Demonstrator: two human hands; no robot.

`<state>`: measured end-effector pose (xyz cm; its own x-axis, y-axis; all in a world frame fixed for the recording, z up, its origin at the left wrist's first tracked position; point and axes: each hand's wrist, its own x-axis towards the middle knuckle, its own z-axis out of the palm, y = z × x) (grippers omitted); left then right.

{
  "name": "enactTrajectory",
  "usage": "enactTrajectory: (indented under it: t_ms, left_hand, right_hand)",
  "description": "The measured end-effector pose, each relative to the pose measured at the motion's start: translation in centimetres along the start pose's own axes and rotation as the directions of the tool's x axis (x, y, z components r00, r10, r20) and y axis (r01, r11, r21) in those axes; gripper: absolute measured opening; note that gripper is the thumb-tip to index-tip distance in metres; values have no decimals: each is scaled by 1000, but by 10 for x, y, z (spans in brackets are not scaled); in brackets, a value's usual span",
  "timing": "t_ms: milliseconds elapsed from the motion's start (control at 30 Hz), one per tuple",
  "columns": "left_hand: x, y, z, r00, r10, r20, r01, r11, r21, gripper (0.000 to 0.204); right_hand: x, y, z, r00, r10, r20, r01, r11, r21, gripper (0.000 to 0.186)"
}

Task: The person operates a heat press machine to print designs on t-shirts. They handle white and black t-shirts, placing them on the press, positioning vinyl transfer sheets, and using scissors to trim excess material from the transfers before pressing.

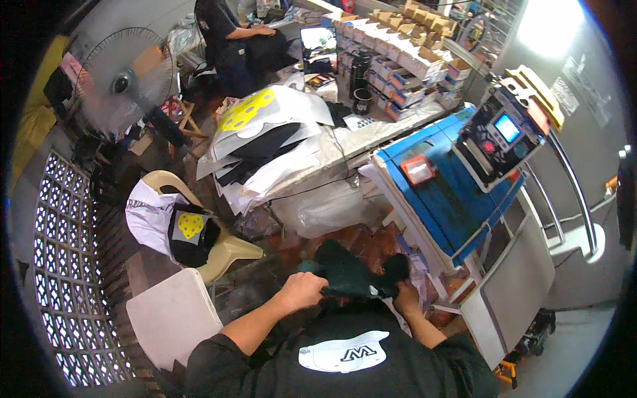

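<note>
A dark green, nearly black cloth garment [352, 270] is stretched between my hands in front of my body. My left hand [302, 292] is closed in a fist on its left edge. On the other side, my right hand [407, 298] grips the garment near its right end, with the fingers partly hidden. A small white label shows on the cloth near my right hand. Its lower part hangs close to my black shirt, so I cannot make out the whole shape.
A blue-topped table [431, 176] at right bears a press-like machine [501, 132] with a lit screen. Printed sheets [265, 119] lie on the workbench ahead. A beige chair [232, 255] holding cloths, a white seat [174, 315], and a fan [121, 84] stand left. Another person [229, 50] stands beyond.
</note>
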<state>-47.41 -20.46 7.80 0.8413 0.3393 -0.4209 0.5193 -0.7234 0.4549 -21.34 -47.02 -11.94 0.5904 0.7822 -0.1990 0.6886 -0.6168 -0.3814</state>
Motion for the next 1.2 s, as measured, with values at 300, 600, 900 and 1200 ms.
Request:
enactTrajectory:
  t_ms: [300, 600, 900, 1200]
  left_hand:
    - [64, 78, 14, 920, 255, 299, -349, 879, 326, 36]
    - [153, 249, -11, 764, 630, -138, -609, 634, -477, 18]
    - [326, 546, -113, 532, 717, -450, -794, 608, 29, 11]
    - [627, 685, 13, 799, 445, -404, -427, 893, 141, 17]
  right_hand:
    - [-187, 115, -46, 839, 542, -52, -507, 812, 290, 30]
    - [-361, 218, -266, 593, 767, -244, -337, 513, 790, 19]
    - [-327, 396, -526, 419, 464, -781, -330, 879, 345, 23]
    - [-129, 684, -506, 332, 725, -603, -830, 528, 178, 30]
